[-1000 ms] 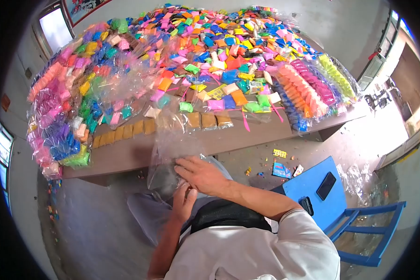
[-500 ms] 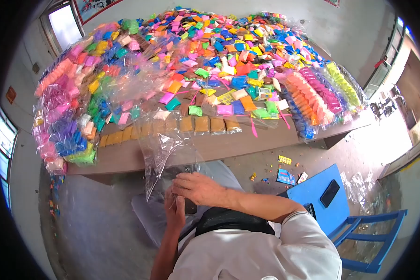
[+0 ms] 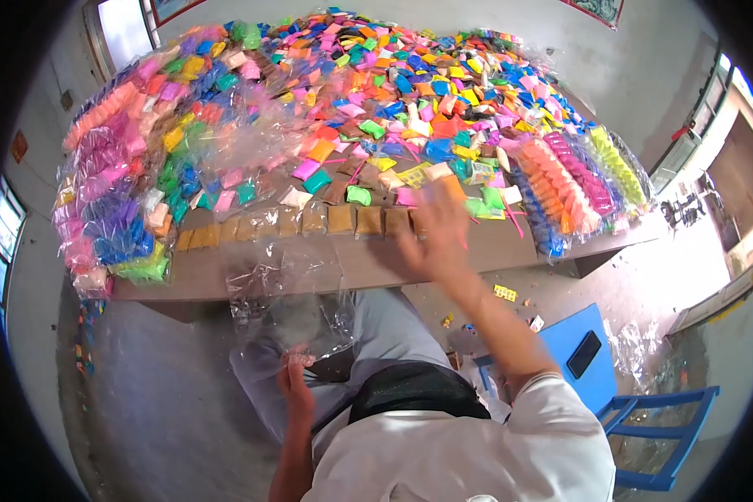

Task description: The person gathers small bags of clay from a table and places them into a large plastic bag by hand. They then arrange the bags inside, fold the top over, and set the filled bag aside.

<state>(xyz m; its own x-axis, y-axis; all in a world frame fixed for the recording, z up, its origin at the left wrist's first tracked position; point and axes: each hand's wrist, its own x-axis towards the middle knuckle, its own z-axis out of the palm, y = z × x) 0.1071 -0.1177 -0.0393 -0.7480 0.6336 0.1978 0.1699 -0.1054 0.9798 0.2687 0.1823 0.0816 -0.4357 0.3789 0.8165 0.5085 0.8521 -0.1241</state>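
My left hand [image 3: 296,386] is low over my lap, its fingers closed on the edge of a clear plastic bag [image 3: 309,322]. The bag stretches up from there and overlaps the table's front edge. Blurred by motion, my right hand [image 3: 435,238] reaches over the table with thumb and fingers apart. It is at the right end of a row of flat tan-brown packets [image 3: 341,220], covering part of that end. Just beyond it are loose coloured packets, among them an orange one [image 3: 453,187] and a green one [image 3: 359,195].
A large heap of colourful small packets [image 3: 410,75] covers the back of the table [image 3: 376,263]. Bagged rows of orange packets [image 3: 545,180] lie at the right. A phone [image 3: 584,355] rests on a blue chair [image 3: 560,335] beside me. Scraps lie on the floor.
My right hand has left the bag at my lap and moved up and right over the table. My left hand still holds the bag, now slightly lower and more spread out.
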